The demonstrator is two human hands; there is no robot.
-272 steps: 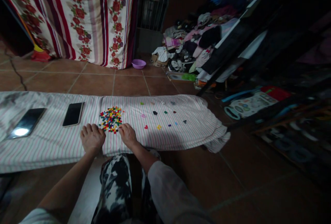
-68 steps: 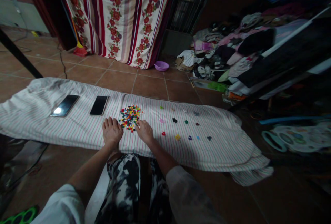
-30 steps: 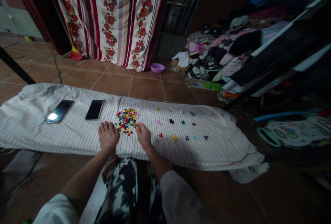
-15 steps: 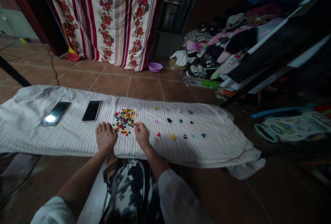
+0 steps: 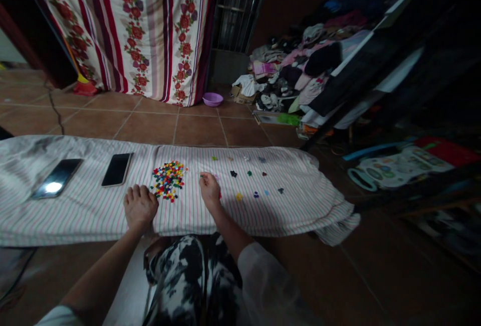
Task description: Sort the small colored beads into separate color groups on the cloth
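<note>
A pile of small multicoloured pieces (image 5: 169,179) lies on the striped cloth (image 5: 188,218). My left hand (image 5: 140,206) rests palm down on the cloth at the pile's left edge, fingers spread. To the right of the pile is my right hand (image 5: 209,189), its fingertips pinched; whatever they hold is too small to name. Beyond it, small same-coloured groups sit in rows, among them a black group (image 5: 233,173), a yellow group (image 5: 239,196), a dark blue group (image 5: 256,194) and a green group (image 5: 249,173). My right hand partly hides a red group.
Two phones lie on the cloth at the left, one (image 5: 116,169) nearer the pile and the other (image 5: 58,178) farther out. Past the cloth, a purple basin (image 5: 212,99) stands on the tiled floor near a heap of clothes (image 5: 285,75).
My right hand has left the pile's edge and moved right, towards the small groups. My left hand stays beside the pile. The camera view has shifted to the right.
</note>
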